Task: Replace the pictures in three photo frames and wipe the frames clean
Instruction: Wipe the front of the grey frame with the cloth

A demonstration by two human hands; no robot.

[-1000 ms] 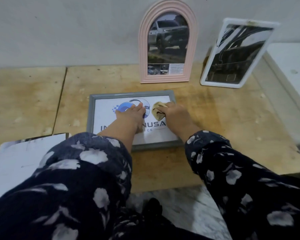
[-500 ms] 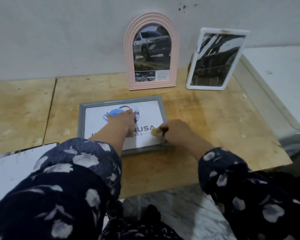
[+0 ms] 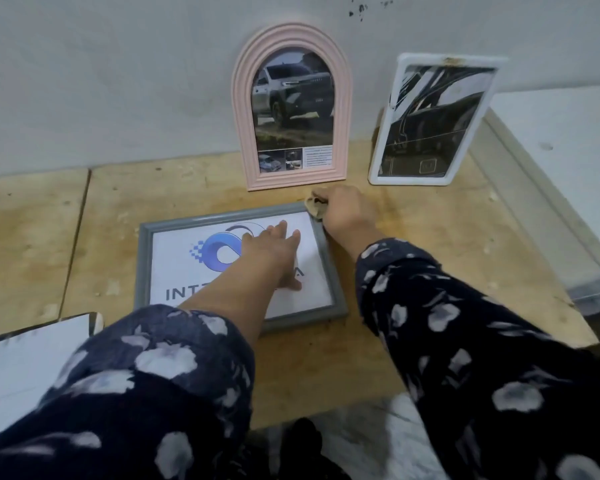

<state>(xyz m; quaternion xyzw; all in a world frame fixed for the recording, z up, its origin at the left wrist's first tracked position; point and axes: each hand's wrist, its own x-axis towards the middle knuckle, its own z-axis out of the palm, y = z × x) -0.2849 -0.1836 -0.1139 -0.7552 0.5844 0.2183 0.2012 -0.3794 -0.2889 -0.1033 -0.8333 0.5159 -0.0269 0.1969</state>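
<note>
On the wooden table (image 3: pixel 413 258), grey frame (image 3: pixel 142 271) lay flat, left hand (image 3: pixel 271 251) pressing glass, fingers spread. Right hand (image 3: pixel 349 213) clenched cloth (image 3: pixel 315 206) at frame's 1 o'clock corner. Pink frame (image 3: pixel 291 181) and white frame (image 3: pixel 381 150) at 12 o'clock: apparently done.

We see a tabletop (image 3: pixel 413 265) of pale, bare plywood, matt and stained, with a rough chipped edge, and behind it a wall (image 3: pixel 118 81) of dull, smudged paint. The grey frame (image 3: pixel 329 268) looks like smooth matt plastic over a glossy pane and white printed paper, the arched pink frame (image 3: pixel 239 109) is ribbed matt plastic, and the white frame (image 3: pixel 383 147) is smooth plastic with a reflective front. We take the crumpled beige cloth (image 3: pixel 315 206) in the right hand (image 3: pixel 349 213) for soft fabric, as are the dark flower-printed sleeves (image 3: pixel 430 306).
</note>
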